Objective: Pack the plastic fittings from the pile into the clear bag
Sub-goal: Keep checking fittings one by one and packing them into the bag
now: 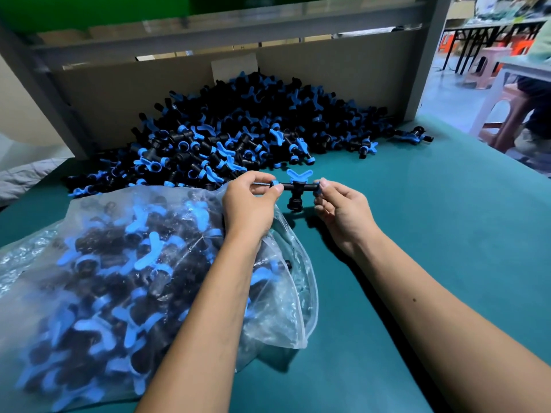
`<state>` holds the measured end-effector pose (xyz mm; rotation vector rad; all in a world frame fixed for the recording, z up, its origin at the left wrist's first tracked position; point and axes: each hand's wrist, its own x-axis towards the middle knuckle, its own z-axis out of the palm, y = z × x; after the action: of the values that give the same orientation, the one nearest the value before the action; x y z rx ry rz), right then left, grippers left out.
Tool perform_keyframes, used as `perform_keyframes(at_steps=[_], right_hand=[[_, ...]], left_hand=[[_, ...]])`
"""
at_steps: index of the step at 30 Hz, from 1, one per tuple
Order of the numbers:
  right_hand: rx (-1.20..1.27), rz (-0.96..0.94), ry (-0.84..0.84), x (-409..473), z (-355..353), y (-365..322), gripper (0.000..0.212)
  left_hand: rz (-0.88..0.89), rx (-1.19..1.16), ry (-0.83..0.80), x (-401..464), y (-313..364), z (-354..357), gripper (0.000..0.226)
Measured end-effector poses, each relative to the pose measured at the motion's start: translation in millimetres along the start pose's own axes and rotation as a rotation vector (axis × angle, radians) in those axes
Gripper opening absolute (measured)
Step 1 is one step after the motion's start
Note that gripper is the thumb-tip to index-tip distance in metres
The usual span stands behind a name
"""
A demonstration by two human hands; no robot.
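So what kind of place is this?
Probably a small factory or packing workshop: a big pile of fittings lies on a green workbench, with a half-full clear bag beside it.

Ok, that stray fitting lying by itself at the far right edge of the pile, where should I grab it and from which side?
Probably take the stray fitting by its black middle body, coming down from above. It lies flat on the green table, apart from the pile, with open surface around it, and its blue wings stick out sideways, so they would likely slip or twist.
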<state>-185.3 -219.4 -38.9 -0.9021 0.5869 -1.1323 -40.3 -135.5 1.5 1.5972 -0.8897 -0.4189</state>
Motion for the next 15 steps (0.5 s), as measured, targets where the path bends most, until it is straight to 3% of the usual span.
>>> perform_keyframes(at_steps=[4, 9, 15], right_hand=[[-0.233, -0.043, -0.131, -4.6, 4.1, 4.9, 0.003], [-0.202, -0.027, -0.185, -5.8, 2.5, 3.0, 0.005], [-0.075, -0.077, 0.125, 3.4, -1.4, 1.5, 0.01]], left_hand=[[0.062, 0.085, -0.098, -3.9, 0.9, -0.9, 0.011], [0.07, 0.096, -0.114, -5.0, 1.8, -2.6, 0.013], [-0.028, 0.001, -0.015, -2.1, 2.2, -0.2, 0.014]])
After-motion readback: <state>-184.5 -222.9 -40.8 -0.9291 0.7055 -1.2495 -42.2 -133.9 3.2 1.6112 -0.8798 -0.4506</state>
